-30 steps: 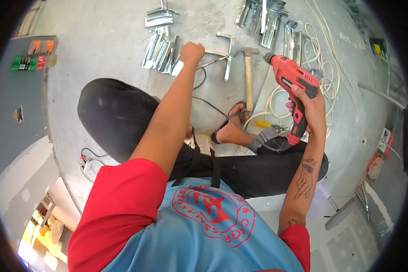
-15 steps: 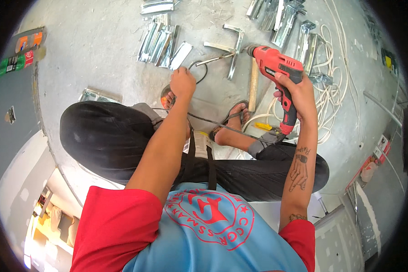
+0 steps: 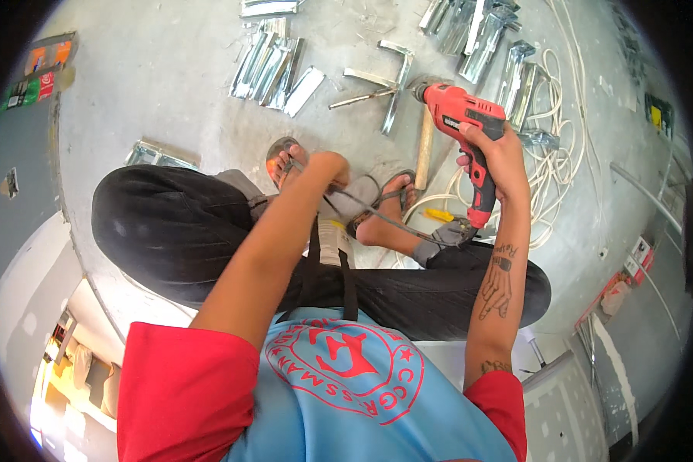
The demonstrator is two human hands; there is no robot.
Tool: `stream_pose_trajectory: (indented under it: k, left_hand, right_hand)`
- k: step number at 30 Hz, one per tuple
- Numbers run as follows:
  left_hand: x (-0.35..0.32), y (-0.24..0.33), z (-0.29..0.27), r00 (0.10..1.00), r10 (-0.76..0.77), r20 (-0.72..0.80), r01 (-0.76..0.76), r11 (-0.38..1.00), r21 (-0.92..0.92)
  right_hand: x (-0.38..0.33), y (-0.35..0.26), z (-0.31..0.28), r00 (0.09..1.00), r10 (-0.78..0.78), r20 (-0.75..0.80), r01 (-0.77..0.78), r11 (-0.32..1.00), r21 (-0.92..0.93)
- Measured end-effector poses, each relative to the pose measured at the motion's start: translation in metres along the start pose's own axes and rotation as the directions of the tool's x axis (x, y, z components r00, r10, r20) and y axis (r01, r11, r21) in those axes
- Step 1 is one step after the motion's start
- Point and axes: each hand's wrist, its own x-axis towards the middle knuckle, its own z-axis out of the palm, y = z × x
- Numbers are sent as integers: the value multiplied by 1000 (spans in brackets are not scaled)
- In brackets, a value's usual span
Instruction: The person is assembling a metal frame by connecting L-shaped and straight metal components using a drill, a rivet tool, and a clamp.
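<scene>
My right hand (image 3: pixel 497 158) is wrapped round the grip of a red and black power drill (image 3: pixel 462 108). Its chuck points left, over the head end of a hammer (image 3: pixel 424 150) with a wooden handle. A dark cord (image 3: pixel 393 218) runs from the drill's base toward my left hand (image 3: pixel 329 169), which is closed on it near my sandalled foot; the fingertips are partly hidden. Beyond my hands, bent metal brackets (image 3: pixel 397 83) lie on the floor, a thin rod (image 3: pixel 359 98) touching them.
Bundles of shiny metal strips (image 3: pixel 263 65) lie at the far left, more metal pieces (image 3: pixel 481 46) at the far right. A tangled white cable (image 3: pixel 554 185) spreads right of the drill. Near my right foot lies a yellow-handled tool (image 3: pixel 439 215). Flattened bottles (image 3: pixel 31 88) are at the left edge.
My left hand has come back toward me and slightly right, drawing the cord's loop away from the metal pieces. The drill has shifted slightly left in the view, still in my right hand.
</scene>
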Motion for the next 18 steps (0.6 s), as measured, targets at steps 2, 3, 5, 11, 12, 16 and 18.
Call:
stream_pose_trajectory:
  k: [2, 3, 5, 11, 12, 16, 18]
  left_hand:
    - [-4, 20, -15, 988, -55, -147, 42, 995, -92]
    - [-3, 23, -26, 968, -92, -232, 54, 985, -167]
    - [5, 18, -53, 755, -120, -645, -41, 973, -229]
    - [47, 5, -110, 331, -69, -941, -139, 983, -121]
    - [53, 3, -114, 327, -65, -943, -173, 977, -127]
    - [76, -3, -117, 307, 8, -952, -230, 971, -66]
    - [85, -6, -118, 392, 66, -917, -242, 970, -34]
  right_hand:
    - [3, 3, 2, 1000, -10, -6, 10, 1000, 2]
    - [5, 4, 3, 999, -32, -20, 32, 999, -5]
    - [10, 7, 5, 998, -44, -34, 44, 999, -15]
    - [19, 13, 7, 1000, -10, 5, 10, 999, -39]
    - [19, 13, 8, 1000, -6, 5, 6, 998, -58]
    - [22, 10, 13, 999, -37, -7, 36, 997, -75]
    - [21, 6, 14, 999, -25, -23, 23, 996, -84]
